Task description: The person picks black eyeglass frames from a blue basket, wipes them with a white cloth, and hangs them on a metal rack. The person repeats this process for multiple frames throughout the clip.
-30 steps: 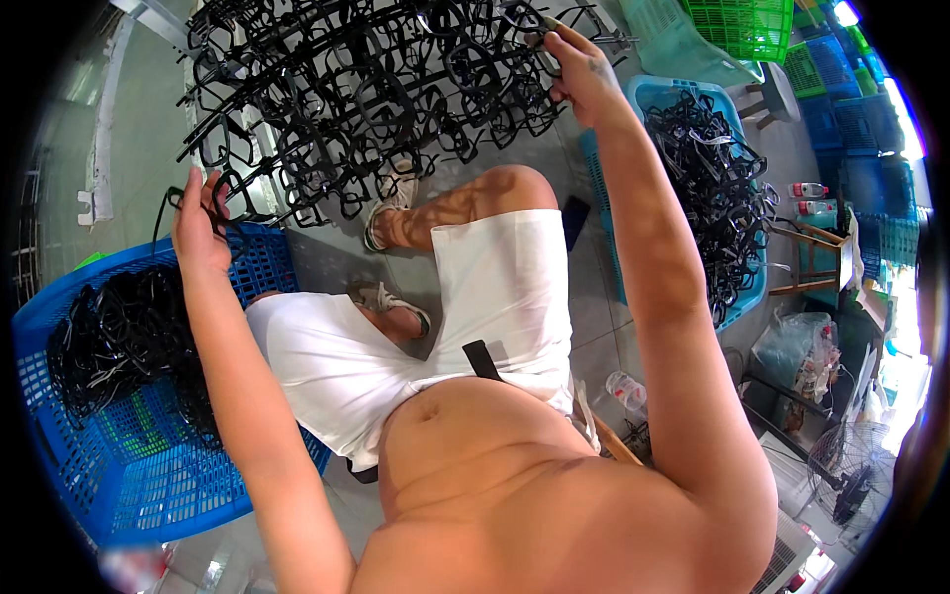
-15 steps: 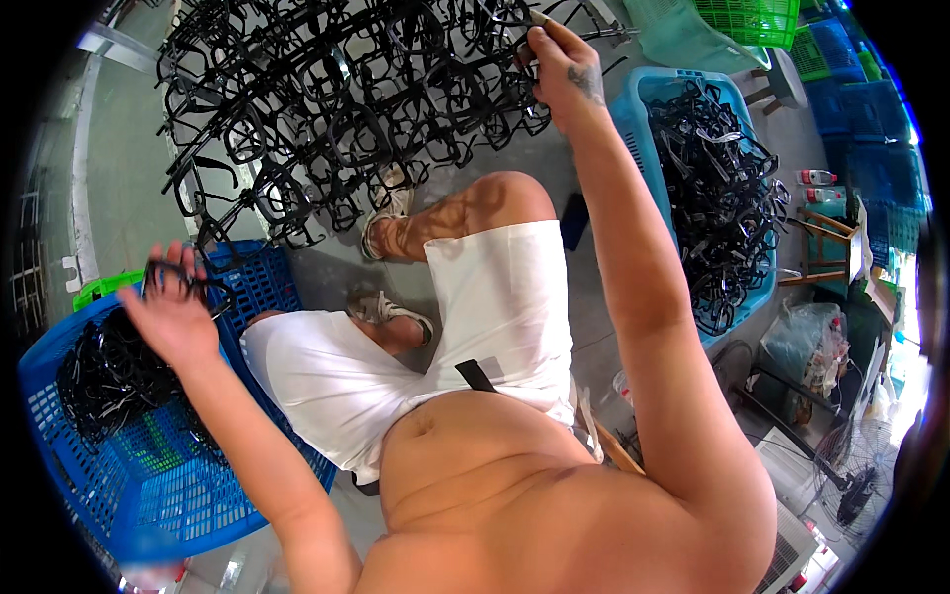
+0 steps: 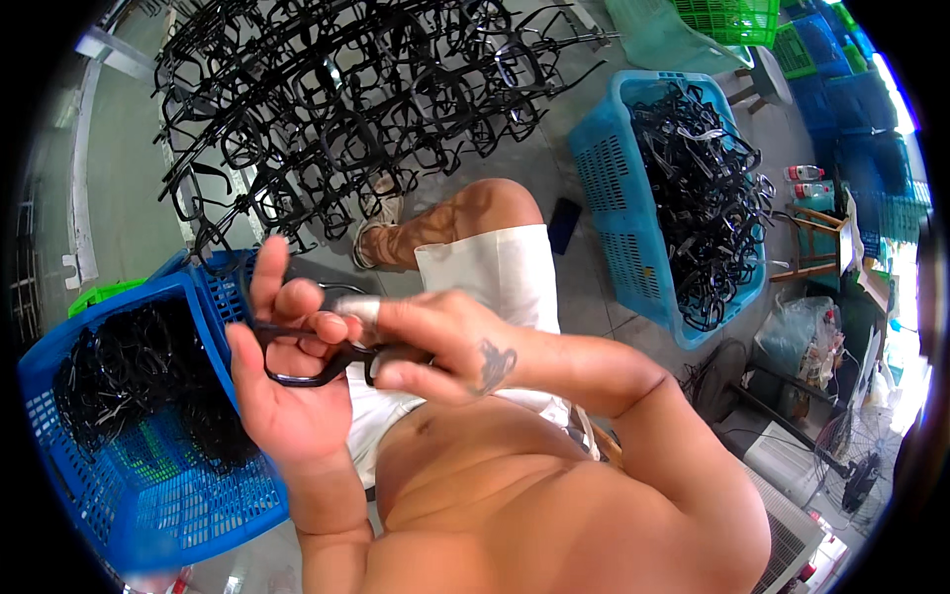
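Note:
In front of my belly, both hands are at a black eyeglass frame. My left hand is palm up, with the frame lying across its partly curled fingers. From the right, my right hand closes thumb and fingers on the frame's near end; a white wrap covers one fingertip. The hands hide part of the frame. Beyond them, a rack carries rows of many similar black frames. To the left, a blue basket contains a heap of black frames.
At the right stands a light-blue basket piled with black frames. A dark flat rectangular object lies on the floor beside it. Farther right are plastic bottles, a wooden stool and a fan. Green crates sit at the back.
My right hand has left the rack's right end and come down to my left hand. My left hand has moved right from above the blue basket, and both now hold one frame.

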`<state>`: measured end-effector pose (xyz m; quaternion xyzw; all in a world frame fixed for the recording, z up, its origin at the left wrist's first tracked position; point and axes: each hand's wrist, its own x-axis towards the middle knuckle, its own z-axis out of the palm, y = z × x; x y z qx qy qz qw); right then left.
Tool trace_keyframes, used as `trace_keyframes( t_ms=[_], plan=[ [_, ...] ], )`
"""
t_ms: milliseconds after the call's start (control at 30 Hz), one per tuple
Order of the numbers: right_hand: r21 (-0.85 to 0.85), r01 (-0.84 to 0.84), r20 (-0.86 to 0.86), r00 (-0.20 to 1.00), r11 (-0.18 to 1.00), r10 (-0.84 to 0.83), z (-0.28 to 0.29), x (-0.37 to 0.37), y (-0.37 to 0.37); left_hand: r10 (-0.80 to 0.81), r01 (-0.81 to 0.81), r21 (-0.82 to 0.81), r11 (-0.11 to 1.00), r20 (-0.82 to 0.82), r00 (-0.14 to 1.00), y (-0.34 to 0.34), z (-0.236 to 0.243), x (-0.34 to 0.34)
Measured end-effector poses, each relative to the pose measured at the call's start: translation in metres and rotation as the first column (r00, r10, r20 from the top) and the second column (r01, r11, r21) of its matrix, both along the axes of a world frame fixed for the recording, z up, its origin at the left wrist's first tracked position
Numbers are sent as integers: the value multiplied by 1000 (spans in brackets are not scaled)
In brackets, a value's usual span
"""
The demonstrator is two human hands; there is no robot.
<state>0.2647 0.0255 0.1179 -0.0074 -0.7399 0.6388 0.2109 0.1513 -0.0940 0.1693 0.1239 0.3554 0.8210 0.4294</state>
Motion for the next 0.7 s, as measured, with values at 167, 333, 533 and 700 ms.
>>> trace_keyframes(
  t_ms=[167, 333, 533, 700],
  plan=[
    [517, 200, -63, 979, 832, -196, 26, 28, 60, 2, -40, -174, 984, -213, 977, -1, -5, -46],
    [329, 861, -374, 495, 387, -784, 2, 29, 213, 460, -773, -388, 502, -637, 618, -19, -68, -160],
    [-112, 751, 378, 637, 650, -671, -40, -1, 280, 208, -288, -647, 706, -200, 958, -18, -97, -210],
    [-112, 680, 471, 678, 724, -564, -32, 2, 286, 136, -293, -620, 728, -289, 948, -23, -97, -212]
  ],
)
